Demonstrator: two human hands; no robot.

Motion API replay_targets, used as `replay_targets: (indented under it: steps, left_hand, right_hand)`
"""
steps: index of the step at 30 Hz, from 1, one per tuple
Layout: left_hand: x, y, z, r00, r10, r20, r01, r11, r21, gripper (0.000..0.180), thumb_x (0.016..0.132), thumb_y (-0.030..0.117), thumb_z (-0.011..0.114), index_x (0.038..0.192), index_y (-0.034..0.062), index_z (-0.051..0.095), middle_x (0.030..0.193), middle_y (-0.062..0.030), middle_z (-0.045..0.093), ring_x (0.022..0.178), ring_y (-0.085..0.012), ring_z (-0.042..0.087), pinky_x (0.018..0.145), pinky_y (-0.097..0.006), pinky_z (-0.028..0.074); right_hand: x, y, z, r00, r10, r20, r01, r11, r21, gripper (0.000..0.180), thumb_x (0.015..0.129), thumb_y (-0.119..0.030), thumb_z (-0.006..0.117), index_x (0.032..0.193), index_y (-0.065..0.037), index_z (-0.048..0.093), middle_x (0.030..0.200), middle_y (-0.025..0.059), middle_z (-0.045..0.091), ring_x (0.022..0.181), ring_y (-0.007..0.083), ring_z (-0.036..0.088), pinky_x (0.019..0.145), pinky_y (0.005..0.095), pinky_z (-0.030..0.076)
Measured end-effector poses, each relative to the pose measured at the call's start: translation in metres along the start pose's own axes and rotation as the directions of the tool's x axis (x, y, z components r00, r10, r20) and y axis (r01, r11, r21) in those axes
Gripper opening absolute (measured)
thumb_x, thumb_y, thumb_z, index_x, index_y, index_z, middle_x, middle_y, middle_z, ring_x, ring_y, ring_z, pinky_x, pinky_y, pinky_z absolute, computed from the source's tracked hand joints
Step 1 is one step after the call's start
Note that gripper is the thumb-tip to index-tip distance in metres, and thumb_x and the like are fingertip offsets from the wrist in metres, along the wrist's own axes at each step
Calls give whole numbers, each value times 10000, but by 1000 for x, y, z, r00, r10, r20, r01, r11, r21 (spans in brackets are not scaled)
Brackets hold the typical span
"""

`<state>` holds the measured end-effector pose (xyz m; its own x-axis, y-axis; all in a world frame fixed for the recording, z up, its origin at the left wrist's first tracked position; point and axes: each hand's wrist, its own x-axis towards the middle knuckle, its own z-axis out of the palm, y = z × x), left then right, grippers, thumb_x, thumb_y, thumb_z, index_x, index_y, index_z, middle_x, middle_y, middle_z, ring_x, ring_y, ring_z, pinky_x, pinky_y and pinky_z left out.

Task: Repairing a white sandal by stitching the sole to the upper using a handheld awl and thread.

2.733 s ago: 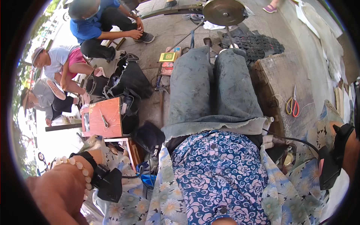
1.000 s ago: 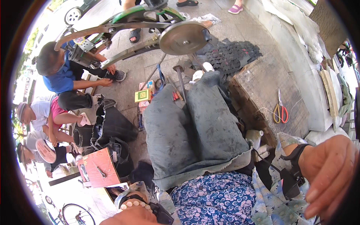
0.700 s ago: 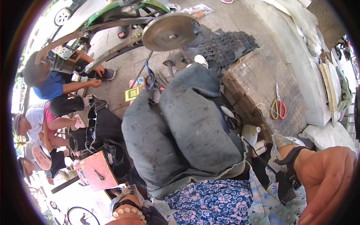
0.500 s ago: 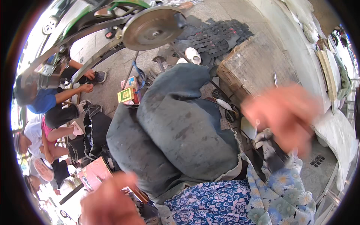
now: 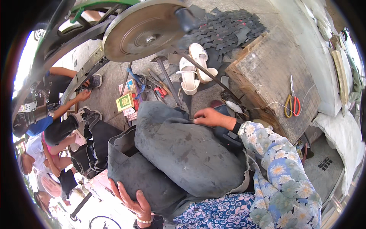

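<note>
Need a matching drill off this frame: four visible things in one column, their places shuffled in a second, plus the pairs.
Things:
1. scissors
2. white sandals
3. left hand
4. right hand

Places:
A. on the ground below the metal wheel
B. on the far edge of the grey apron, by the knee
C. on the wooden block
D. on the near left edge of the grey apron

Pairs: 1-C, 2-A, 3-D, 4-B
</note>
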<state>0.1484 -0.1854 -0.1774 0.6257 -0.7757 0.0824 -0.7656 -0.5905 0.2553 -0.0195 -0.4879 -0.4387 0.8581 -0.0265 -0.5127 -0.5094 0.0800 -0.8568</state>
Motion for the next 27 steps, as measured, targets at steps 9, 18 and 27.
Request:
replay_targets:
  steps: [9, 18, 27]
  left_hand:
    - [13, 3, 2, 999, 4, 43, -1, 998, -60, 608, 844, 278, 513, 1383, 47, 350, 1424, -303, 265, 1307, -466, 282, 1057, -563, 221]
    - [13, 0, 0, 999, 25, 26, -23, 997, -67, 614, 818, 258, 539, 1376, 70, 366, 1414, -296, 283, 1295, -470, 296, 1047, -575, 226]
    - [15, -2, 8, 996, 57, -72, -70, 979, -193, 606, 769, 182, 596, 1331, 34, 426, 1409, -269, 321, 1293, -461, 303, 1049, -543, 256]
  right_hand:
    - [99, 52, -47, 765, -397, -508, 81, 841, -536, 475, 658, 0, 593, 1132, -16, 562, 1121, 186, 575, 1017, 382, 564, 893, 404, 456]
    - [90, -22, -78, 873, 67, -483, 4, 989, 145, 250, 795, -121, 616, 989, 36, 628, 811, 66, 643, 751, 93, 609, 583, 251, 503]
    - [-20, -130, -48, 891, -161, -425, 427, 613, 664, 236, 833, -100, 613, 1034, 24, 624, 845, 87, 648, 723, 159, 619, 578, 305, 525]
